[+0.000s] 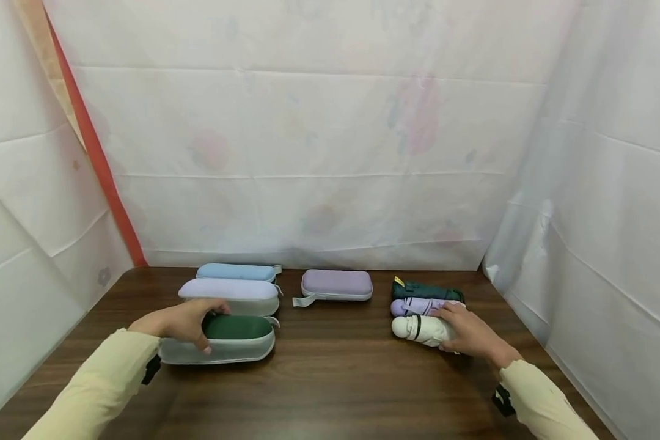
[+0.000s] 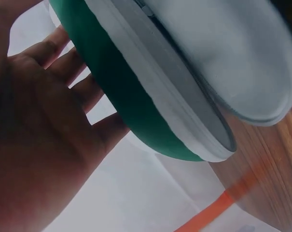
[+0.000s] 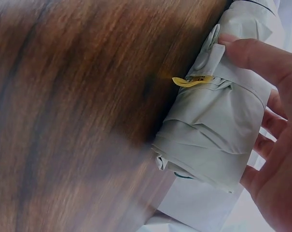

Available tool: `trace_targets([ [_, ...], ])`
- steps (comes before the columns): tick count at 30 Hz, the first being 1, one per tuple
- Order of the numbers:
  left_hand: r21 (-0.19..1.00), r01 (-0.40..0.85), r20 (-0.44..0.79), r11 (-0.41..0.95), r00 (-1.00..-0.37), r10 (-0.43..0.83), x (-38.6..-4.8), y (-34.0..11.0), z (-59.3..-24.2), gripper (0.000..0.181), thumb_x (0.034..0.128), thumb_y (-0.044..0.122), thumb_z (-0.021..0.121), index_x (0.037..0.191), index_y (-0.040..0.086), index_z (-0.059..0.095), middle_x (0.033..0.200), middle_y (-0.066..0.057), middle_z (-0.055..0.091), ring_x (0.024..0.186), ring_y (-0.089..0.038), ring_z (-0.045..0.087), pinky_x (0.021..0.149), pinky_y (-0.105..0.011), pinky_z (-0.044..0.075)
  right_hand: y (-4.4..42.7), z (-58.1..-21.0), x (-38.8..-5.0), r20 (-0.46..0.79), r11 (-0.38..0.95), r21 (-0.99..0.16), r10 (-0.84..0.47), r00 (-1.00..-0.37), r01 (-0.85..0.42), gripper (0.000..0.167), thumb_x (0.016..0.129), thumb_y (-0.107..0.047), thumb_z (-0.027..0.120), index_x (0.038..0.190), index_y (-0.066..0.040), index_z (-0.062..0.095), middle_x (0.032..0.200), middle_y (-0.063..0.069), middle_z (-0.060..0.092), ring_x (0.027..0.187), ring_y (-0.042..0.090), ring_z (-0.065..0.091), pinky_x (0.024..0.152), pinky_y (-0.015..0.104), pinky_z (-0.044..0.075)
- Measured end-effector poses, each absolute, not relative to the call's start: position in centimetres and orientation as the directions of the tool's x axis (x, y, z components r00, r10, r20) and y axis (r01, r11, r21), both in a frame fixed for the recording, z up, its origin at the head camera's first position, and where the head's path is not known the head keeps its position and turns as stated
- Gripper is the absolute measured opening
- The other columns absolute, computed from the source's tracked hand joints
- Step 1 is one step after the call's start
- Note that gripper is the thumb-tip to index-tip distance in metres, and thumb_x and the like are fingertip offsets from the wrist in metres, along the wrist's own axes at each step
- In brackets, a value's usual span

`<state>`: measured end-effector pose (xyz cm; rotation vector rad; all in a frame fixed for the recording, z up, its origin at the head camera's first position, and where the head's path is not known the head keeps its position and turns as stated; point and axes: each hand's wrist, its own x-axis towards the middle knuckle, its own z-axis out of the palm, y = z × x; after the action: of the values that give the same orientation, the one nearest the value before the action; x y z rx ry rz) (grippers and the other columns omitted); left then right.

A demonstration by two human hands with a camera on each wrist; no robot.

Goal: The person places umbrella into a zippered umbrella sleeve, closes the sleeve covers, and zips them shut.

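- We see the left hand [image 1: 184, 321] in a wide hold on the green case [image 1: 239, 328] at the table's [image 1: 330, 385] 9 o'clock, thumb on its near side.
- We see the right hand [image 1: 470, 333] holding the white umbrella [image 1: 429, 330] at 3 o'clock, thumb on the near side; its round end points to 9, and a yellow tag [image 3: 191, 81] sticks out.
- At 12 o'clock from the green case we find the lilac case [image 1: 231, 288], then the blue case [image 1: 236, 272].
- Towards 12 from the white umbrella lie the lilac umbrella [image 1: 420, 307] and dark umbrella [image 1: 426, 292].
- We see the purple case [image 1: 337, 282] between both rows, its strap [image 1: 305, 301] towards 8.
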<state>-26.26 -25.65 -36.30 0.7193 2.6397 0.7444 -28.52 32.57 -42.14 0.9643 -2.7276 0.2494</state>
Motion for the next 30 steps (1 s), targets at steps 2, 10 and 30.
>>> trace_targets([
  [2, 0.564, 0.381, -0.151, 0.732, -0.824, 0.546, -26.2, -25.5, -36.1, 0.065, 0.0622, 0.012, 0.089, 0.116, 0.004, 0.054, 0.116, -0.011, 0.054, 0.105, -0.031, 0.049, 0.089, -0.053, 0.043, 32.4, -42.0, -28.8, 0.289, 0.762, -0.074, -0.601, -0.745, -0.643, 0.061, 0.057, -0.019, 0.09, 0.111, -0.006, 0.065, 0.105, 0.006, 0.058, 0.097, 0.024, 0.053, 0.079, 0.044, 0.045],
  [10, 0.609, 0.409, -0.133, 0.68, -0.792, 0.595, -26.2, -23.6, -34.8, 0.065, 0.0679, 0.019, 0.087, 0.121, 0.001, 0.055, 0.117, -0.01, 0.055, 0.107, -0.032, 0.05, 0.088, -0.048, 0.044, 32.3, -40.9, -29.1, 0.284, 0.775, -0.078, -0.585, -0.76, -0.627, 0.06, 0.057, -0.016, 0.089, 0.11, -0.005, 0.066, 0.105, 0.006, 0.059, 0.097, 0.025, 0.054, 0.08, 0.044, 0.045],
  [30, 0.667, 0.412, -0.111, 0.62, -0.769, 0.63, -26.8, -14.0, -34.4, 0.068, 0.0772, 0.031, 0.08, 0.134, 0.005, 0.053, 0.126, -0.009, 0.054, 0.115, -0.026, 0.05, 0.095, -0.045, 0.041, 32.6, -40.5, -27.8, 0.22, 0.803, -0.1, -0.558, -0.8, -0.588, 0.061, 0.061, -0.016, 0.088, 0.115, -0.001, 0.065, 0.11, 0.013, 0.059, 0.099, 0.029, 0.054, 0.082, 0.047, 0.045],
])
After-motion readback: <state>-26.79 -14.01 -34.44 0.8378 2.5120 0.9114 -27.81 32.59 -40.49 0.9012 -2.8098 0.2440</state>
